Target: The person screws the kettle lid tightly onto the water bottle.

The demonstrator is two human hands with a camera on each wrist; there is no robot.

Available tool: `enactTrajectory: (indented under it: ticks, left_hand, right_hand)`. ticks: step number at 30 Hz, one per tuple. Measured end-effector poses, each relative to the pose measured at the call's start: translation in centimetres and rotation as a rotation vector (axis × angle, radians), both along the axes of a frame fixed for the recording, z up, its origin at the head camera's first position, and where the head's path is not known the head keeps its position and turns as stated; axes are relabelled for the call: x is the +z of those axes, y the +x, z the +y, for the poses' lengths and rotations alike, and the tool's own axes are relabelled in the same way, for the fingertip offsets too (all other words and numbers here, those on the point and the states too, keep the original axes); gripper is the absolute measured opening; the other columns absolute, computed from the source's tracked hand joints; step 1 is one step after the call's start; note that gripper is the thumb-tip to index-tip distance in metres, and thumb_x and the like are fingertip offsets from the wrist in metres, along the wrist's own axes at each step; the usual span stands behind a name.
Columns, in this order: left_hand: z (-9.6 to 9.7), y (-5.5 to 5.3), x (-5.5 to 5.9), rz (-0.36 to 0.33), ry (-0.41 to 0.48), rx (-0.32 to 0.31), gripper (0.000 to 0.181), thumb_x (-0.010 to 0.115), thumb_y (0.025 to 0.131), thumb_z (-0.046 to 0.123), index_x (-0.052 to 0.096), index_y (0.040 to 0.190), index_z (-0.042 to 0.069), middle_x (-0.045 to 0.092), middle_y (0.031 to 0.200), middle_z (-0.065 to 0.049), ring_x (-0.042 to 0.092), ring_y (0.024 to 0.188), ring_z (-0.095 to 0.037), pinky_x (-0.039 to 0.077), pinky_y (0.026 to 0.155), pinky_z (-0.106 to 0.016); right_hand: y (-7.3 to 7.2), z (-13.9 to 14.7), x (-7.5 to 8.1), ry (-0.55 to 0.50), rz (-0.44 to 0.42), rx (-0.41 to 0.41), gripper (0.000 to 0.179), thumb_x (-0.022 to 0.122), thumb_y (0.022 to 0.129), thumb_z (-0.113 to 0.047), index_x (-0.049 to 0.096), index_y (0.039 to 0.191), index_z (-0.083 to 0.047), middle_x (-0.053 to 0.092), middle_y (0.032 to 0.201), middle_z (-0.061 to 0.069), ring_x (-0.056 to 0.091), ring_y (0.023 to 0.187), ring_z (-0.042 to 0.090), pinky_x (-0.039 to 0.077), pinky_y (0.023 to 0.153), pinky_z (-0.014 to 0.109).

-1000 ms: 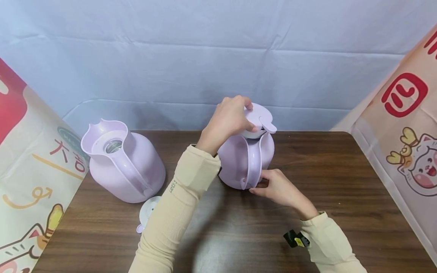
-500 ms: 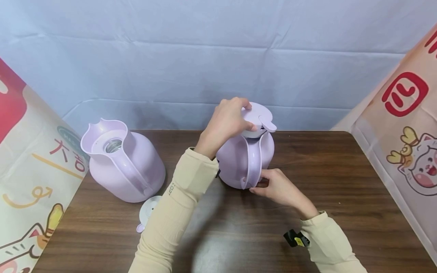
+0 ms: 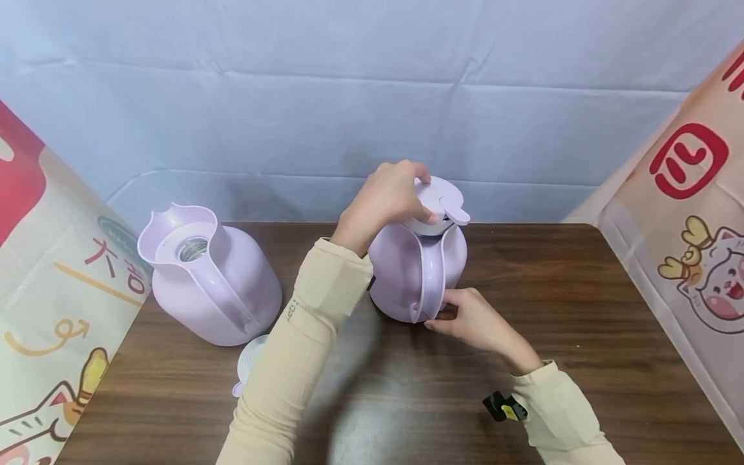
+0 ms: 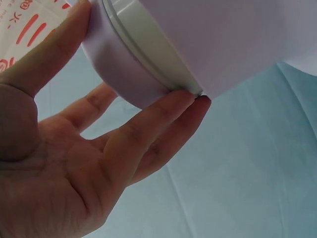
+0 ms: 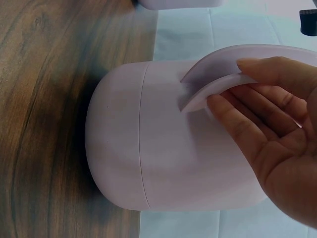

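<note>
A lilac vacuum jug [image 3: 395,278] stands toward the back of the table, its handle facing me. My left hand [image 3: 383,200] grips its round lid [image 3: 436,194], thumb on the near side and fingers round the far side. In the left wrist view a whitish band [image 4: 153,47] shows between the lid's lilac rim [image 4: 124,74] and the jug's neck. The lid's thumb lever [image 3: 456,212] points to the front right, slightly off the handle. Low on the handle [image 3: 432,284], my right hand [image 3: 473,320] pinches its edge, with thumb and fingertips on it in the right wrist view.
To the left stands a second lilac jug [image 3: 247,284], lidless, its inner mouth [image 3: 193,249] showing. Its lid [image 3: 247,358] seems to lie upside down before it, partly behind my left sleeve [image 3: 299,336]. Pale cloth [image 3: 372,116] hangs behind the wooden table [image 3: 581,310]; printed sheets flank it.
My left hand turns slightly on the lid, and the left forearm has shifted a little to the left. The right hand and both jugs stay almost where they were.
</note>
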State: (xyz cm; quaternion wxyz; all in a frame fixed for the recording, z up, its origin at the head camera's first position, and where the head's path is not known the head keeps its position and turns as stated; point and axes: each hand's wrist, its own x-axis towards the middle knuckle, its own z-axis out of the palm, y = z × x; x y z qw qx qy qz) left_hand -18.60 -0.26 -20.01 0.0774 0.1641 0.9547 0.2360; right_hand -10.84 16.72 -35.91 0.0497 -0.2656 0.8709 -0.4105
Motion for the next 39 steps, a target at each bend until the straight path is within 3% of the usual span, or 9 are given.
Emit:
enactTrajectory:
  ticks: [6, 17, 39]
  left_hand:
    - [0.1, -0.2, 0.3, -0.035, -0.030, -0.006, 0.064, 0.079, 0.069, 0.030, 0.054, 0.126, 0.017, 0.055, 0.121, -0.002, 0.048, 0.103, -0.019, 0.040, 0.081, -0.029]
    - [0.0, -0.1, 0.1, -0.009, -0.010, -0.001, 0.064, 0.079, 0.069, 0.031, 0.055, 0.127, 0.016, 0.055, 0.124, 0.001, 0.047, 0.106, -0.019, 0.039, 0.080, -0.027]
    - [-0.5, 0.5, -1.2, -0.006, 0.050, 0.019, 0.067, 0.078, 0.072, 0.027, 0.049, 0.132, 0.020, 0.050, 0.131, 0.001, 0.046, 0.116, -0.018, 0.039, 0.080, -0.025]
  right_hand:
    - [0.0, 0.0, 0.0, -0.010, -0.005, 0.009, 0.020, 0.073, 0.073, -0.003, 0.068, 0.093, -0.004, 0.067, 0.084, 0.002, 0.061, 0.077, 0.010, 0.051, 0.067, 0.030]
    - [0.0, 0.0, 0.1, -0.007, -0.005, 0.009, 0.019, 0.073, 0.073, -0.003, 0.068, 0.092, -0.004, 0.067, 0.084, 0.002, 0.061, 0.077, 0.011, 0.050, 0.067, 0.026]
    - [0.1, 0.0, 0.0, -0.016, -0.001, 0.011, 0.019, 0.073, 0.074, -0.004, 0.068, 0.092, -0.005, 0.067, 0.084, 0.002, 0.061, 0.077, 0.012, 0.051, 0.067, 0.030]
